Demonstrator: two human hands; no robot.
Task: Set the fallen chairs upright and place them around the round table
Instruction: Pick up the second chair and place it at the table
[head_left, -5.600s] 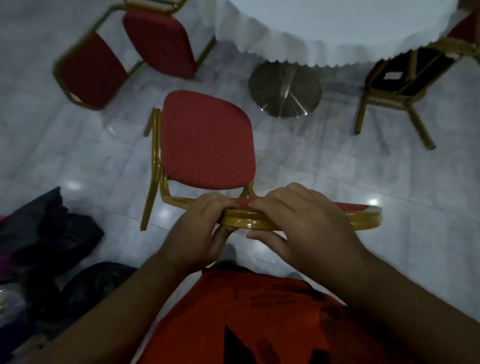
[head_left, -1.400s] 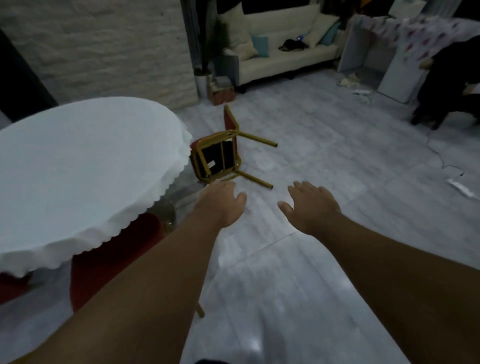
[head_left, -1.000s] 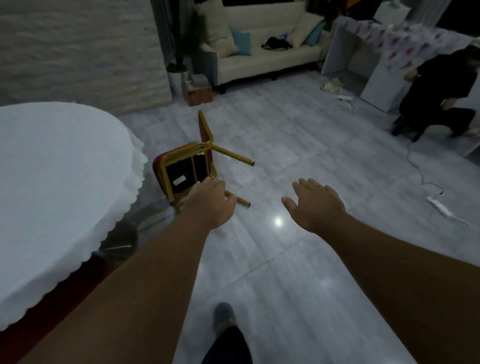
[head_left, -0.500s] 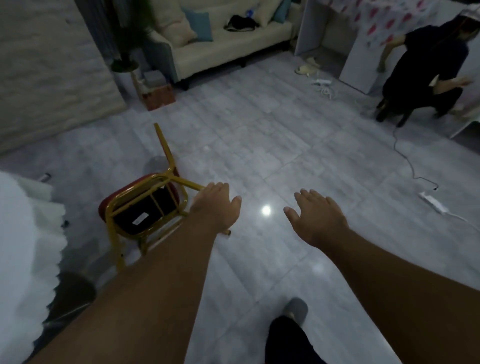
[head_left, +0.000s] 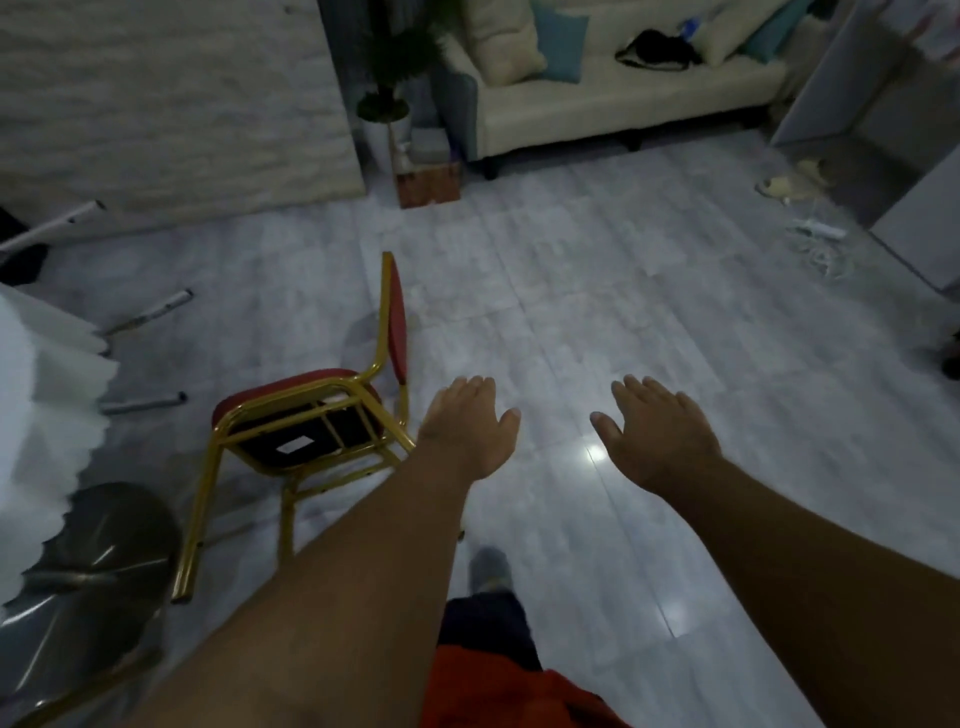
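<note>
Glossy grey tiles; gold-framed red chair (head_left: 322, 415) toppled; left hand (head_left: 470, 428), right hand (head_left: 657, 434) spread empty.

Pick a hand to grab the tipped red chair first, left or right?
Left. The left hand is open beside the fallen chair, close to its gold frame. The right hand, also open, hangs over bare floor farther away.

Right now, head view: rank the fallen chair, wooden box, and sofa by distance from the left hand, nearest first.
1. Fallen chair: just left of the left hand, lying on the floor beside the table.
2. Wooden box: farther ahead, by the potted plant.
3. Sofa: farthest, at the back.
</note>
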